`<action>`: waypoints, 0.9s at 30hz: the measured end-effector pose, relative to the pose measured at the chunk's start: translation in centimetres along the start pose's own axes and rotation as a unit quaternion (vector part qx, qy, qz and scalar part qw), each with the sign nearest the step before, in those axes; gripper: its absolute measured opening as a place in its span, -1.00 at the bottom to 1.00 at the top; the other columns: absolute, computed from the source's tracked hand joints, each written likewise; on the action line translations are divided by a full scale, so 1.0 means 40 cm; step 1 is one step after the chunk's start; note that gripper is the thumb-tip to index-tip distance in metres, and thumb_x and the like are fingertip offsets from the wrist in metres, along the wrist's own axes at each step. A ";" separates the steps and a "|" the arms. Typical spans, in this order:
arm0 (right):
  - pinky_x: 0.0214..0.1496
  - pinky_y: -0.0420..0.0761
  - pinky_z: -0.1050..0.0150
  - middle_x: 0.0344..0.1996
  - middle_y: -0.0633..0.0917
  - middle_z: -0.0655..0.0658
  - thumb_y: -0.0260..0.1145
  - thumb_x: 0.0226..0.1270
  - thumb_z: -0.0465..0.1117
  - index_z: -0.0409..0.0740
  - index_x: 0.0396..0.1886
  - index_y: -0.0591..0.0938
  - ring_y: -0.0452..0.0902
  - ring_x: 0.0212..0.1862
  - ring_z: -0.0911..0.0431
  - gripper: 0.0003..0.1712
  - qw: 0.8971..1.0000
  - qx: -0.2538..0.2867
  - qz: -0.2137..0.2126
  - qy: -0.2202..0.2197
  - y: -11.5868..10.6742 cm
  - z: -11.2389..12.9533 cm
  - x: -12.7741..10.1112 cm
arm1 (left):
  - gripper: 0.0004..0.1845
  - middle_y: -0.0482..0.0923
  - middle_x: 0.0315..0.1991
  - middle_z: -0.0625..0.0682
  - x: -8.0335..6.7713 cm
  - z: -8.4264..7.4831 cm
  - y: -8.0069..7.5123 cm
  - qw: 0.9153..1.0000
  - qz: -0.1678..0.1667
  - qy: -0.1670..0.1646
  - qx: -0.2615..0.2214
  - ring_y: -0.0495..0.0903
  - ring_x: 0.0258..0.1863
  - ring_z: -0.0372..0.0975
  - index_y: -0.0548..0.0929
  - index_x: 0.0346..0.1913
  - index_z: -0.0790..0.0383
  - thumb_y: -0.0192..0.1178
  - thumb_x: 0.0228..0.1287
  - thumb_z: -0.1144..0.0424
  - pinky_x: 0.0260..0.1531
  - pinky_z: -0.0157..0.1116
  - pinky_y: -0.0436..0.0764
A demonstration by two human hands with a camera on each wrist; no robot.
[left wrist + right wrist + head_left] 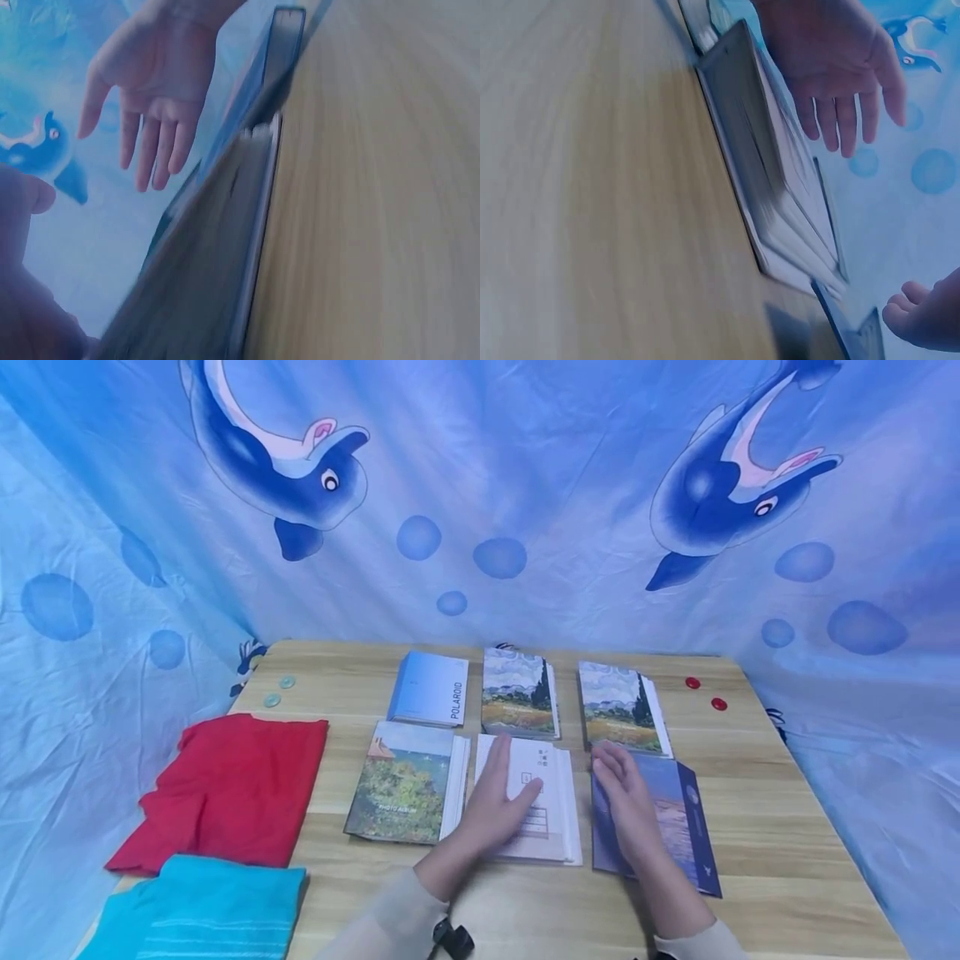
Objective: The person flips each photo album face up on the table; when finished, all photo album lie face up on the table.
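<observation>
My left hand, fingers straight and thumb spread, is over the white-covered album in the front middle, hiding part of it. To its right, my right hand reaches over the dark blue album with a sunset-sea picture. The palms face each other with a gap between them, and neither hand holds anything. In the left wrist view the right hand shows its straight fingers; the left hand appears likewise in the right wrist view. At the front left lies a garden-picture photo album.
Behind stand a blue Polaroid album and two landscape-cover albums, one in the middle and one at right. Red cloth and turquoise cloth lie left. Green discs and red discs sit at opposite sides.
</observation>
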State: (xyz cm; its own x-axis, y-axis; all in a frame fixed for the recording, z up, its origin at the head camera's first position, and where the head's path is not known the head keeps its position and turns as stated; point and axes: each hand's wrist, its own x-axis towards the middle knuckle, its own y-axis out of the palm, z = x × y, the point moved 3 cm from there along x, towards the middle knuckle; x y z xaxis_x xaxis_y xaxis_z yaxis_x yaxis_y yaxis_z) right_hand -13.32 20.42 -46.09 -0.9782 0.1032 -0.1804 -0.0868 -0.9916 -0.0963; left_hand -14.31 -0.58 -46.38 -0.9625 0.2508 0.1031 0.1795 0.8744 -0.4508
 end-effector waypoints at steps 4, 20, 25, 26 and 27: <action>0.57 0.12 -0.08 0.52 0.31 -0.15 0.08 0.61 0.10 -0.07 0.62 0.07 0.12 0.55 -0.04 -0.23 1.000 -0.027 -0.006 -0.009 -0.037 0.013 -0.002 | -0.08 -0.19 0.64 0.20 0.015 -0.021 0.036 1.000 0.015 0.019 -0.009 -0.14 0.60 -0.03 -0.07 0.62 0.30 0.11 0.45 -0.08 0.53 0.06 -0.04; 0.18 0.30 0.71 0.40 0.38 -0.41 0.09 0.63 -0.10 -0.35 0.50 0.24 0.34 0.39 -0.01 -0.37 0.982 -0.141 -0.017 -0.125 -0.196 -0.005 -0.023 | -0.20 -0.14 0.63 0.18 0.027 -0.082 0.199 0.991 0.087 0.096 0.024 -0.02 0.58 0.02 0.08 0.60 0.25 0.07 0.48 -0.05 0.50 0.02 0.11; 0.13 0.26 0.77 0.42 0.36 -0.40 0.06 0.65 -0.05 -0.34 0.53 0.21 0.30 0.42 -0.02 -0.34 0.979 -0.169 -0.051 -0.105 -0.248 -0.016 -0.023 | -0.21 -0.10 0.62 0.23 0.018 -0.085 0.247 0.991 0.093 0.094 0.035 -0.03 0.58 0.03 0.09 0.60 0.27 0.09 0.48 0.01 0.50 -0.03 0.10; 0.13 0.25 0.77 0.45 0.33 -0.40 0.03 0.65 -0.02 -0.32 0.55 0.19 0.26 0.45 -0.08 -0.32 0.979 -0.172 -0.057 -0.089 -0.258 -0.019 -0.024 | -0.21 -0.11 0.62 0.22 0.015 -0.085 0.256 0.991 0.096 0.088 0.036 -0.03 0.58 0.03 0.08 0.60 0.24 0.09 0.47 0.00 0.50 -0.02 0.10; 0.12 0.24 0.78 0.47 0.31 -0.38 0.02 0.65 0.01 -0.30 0.56 0.17 0.22 0.47 -0.13 -0.30 0.980 -0.175 -0.064 -0.073 -0.268 -0.023 -0.026 | -0.21 -0.12 0.63 0.20 0.012 -0.084 0.265 0.991 0.098 0.083 0.037 -0.04 0.58 0.02 0.08 0.61 0.22 0.09 0.48 -0.01 0.50 -0.02 0.11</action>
State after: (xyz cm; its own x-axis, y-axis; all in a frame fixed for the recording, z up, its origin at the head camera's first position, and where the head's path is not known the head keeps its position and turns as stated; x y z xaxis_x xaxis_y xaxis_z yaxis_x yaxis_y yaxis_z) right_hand -11.21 31.03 -45.78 -0.9824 0.1867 -0.0054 -0.1650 -0.8812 -0.4431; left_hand -12.17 10.22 -48.14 -0.8626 0.4837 0.1483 0.3391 0.7703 -0.5400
